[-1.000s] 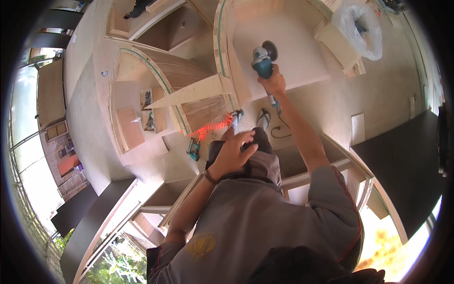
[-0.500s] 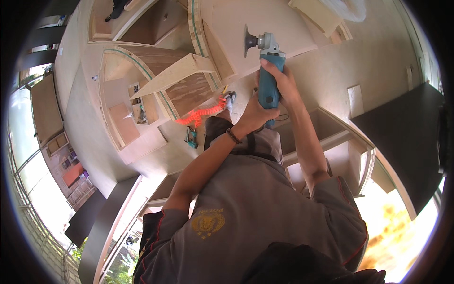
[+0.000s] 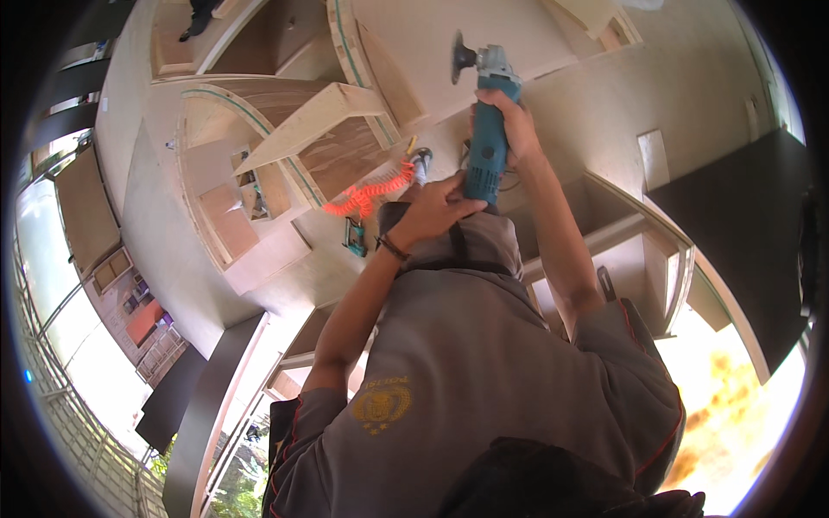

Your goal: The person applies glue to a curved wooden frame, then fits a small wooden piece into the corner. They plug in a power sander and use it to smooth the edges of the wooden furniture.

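An angle grinder (image 3: 490, 142) with a teal body, grey metal head and a dark round disc (image 3: 458, 57) is held out in front of my body, its head pointing away from me. My right hand (image 3: 511, 125) wraps round the body just below the head. Lower down, my left hand (image 3: 429, 211) has its thumb and fingers at the tool's rear end, in what looks like a light hold; part of the fingers is hidden. A dark bracelet (image 3: 393, 248) circles the left wrist.
Curved plywood frames (image 3: 226, 104) and a wedge-shaped wooden piece (image 3: 315, 129) lie ahead to the left. An orange coiled air hose (image 3: 371, 192) runs to a teal air tool (image 3: 355, 237). Open wooden cabinets (image 3: 635, 268) and a black panel (image 3: 725, 242) stand at right.
My left hand has slid left and back, its grip on the grinder's rear end looser. The right hand still holds the tool, now a little farther from my body.
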`<state>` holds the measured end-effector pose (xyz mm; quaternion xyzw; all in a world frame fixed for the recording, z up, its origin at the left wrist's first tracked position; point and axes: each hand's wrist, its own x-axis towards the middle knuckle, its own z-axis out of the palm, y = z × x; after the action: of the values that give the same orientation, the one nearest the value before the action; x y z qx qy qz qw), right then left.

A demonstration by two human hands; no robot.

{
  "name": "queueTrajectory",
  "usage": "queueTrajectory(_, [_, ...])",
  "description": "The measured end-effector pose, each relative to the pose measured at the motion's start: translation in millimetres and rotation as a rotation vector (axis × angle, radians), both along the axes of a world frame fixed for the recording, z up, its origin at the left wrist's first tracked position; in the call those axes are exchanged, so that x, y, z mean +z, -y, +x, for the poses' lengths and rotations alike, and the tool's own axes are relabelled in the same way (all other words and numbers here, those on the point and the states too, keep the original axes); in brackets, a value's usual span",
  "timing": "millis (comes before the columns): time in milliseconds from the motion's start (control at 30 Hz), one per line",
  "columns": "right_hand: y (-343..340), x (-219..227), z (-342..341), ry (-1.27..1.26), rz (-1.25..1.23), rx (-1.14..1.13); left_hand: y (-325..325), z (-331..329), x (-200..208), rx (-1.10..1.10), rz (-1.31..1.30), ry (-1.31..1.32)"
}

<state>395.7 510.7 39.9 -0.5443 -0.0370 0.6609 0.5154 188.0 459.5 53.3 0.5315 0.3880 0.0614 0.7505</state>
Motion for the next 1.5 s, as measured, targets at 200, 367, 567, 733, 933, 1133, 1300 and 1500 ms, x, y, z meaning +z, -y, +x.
queueTrajectory(200, [-9, 10, 4, 0.044, 0.067, 0.073, -5, 6, -7, 0.112, -0.244, 0.219])
queueTrajectory(367, [-12, 2, 14, -0.092, 0.088, 0.118, -3, 16, -3, 0.136, -0.378, 0.298])
queueTrajectory(567, [-9, -11, 16, -0.186, 0.173, 0.117, 0, 41, 3, 0.212, -0.311, 0.019])
queueTrajectory(733, [-16, -42, 16, -0.091, -0.098, 0.219, 33, 47, -61, 0.378, 0.272, -0.292])
queueTrajectory(933, [-47, -126, -4, 0.032, -0.148, 0.187, -3, 45, -67, 0.261, 0.532, -0.667])
queueTrajectory(1133, [-100, -113, 15, 0.073, -0.116, 0.124, -3, -26, -90, 0.178, 0.631, -0.303])
queueTrajectory(1300, [-143, -149, 35, 0.657, -0.218, 0.183, 69, -114, -182, -0.143, 0.566, -0.740])
queueTrajectory(1500, [-152, -157, 15, 0.934, -0.300, 0.241, 106, -158, -136, 0.206, 0.159, -0.816])
